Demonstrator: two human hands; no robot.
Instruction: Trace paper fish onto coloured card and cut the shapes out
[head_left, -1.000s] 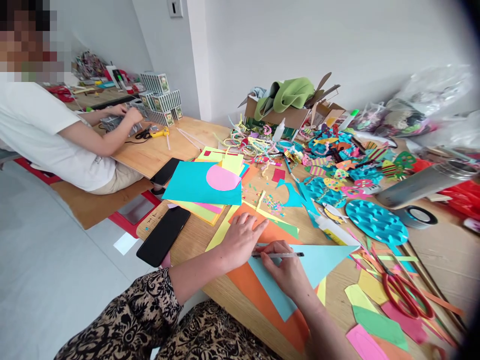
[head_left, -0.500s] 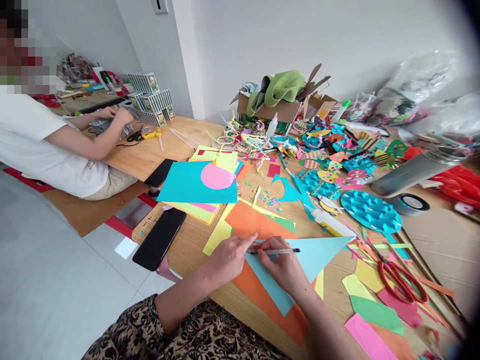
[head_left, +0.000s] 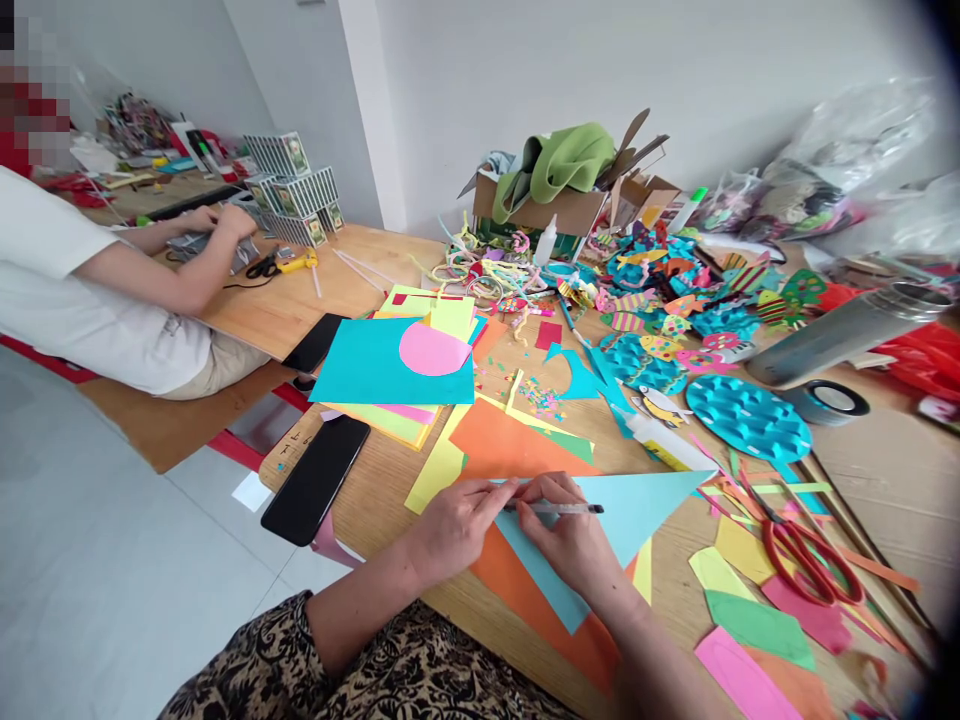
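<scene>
My right hand (head_left: 566, 530) is closed around a slim pen (head_left: 574, 508), which lies almost level with its dark end pointing right. Beneath it is a light blue sheet of paper (head_left: 637, 505) with a long pointed corner to the right. At the paper's left end, my left hand (head_left: 457, 522) holds it with fingers bent and the index finger reaching toward the pen. The fingertips of both hands nearly meet and hide the pen's tip. Orange paper (head_left: 517, 440) and yellow paper (head_left: 431, 470) lie under the blue sheet.
Red-handled scissors (head_left: 810, 560) and cut paper shapes (head_left: 757, 625) lie to the right. A phone (head_left: 319, 480) and a paper stack topped by a blue sheet (head_left: 360, 365) sit left. Behind are a glue bottle (head_left: 667, 445) and paper fish (head_left: 660, 347). A co-worker (head_left: 142, 300) sits at left.
The view has shifted slightly. My right hand and the pen have moved a little, with the pen now lying flatter. My left hand stays at the paper's left end.
</scene>
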